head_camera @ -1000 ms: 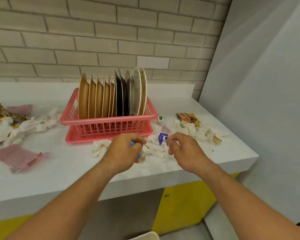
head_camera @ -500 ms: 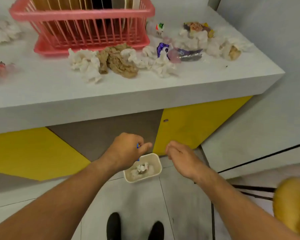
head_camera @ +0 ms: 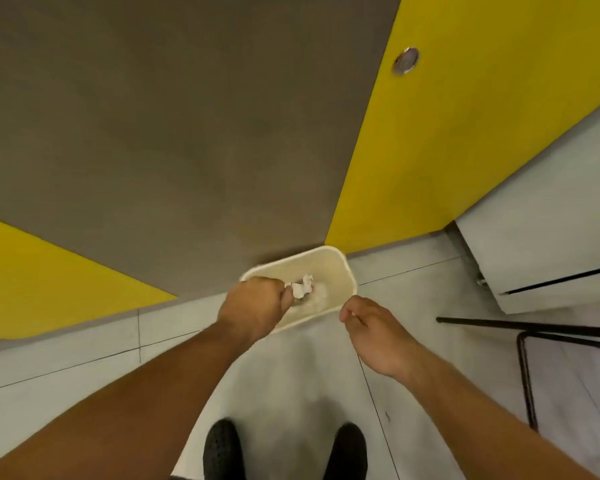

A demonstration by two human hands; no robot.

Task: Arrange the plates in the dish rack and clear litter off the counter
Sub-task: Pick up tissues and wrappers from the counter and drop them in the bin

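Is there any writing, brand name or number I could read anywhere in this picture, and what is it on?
None: no readable text in this view.
The cream bin shows no label.
The crumpled white paper by the left hand shows no print.
The round fitting on the yellow panel is too blurred to tell if it bears marks.
The black shoes show no logo.
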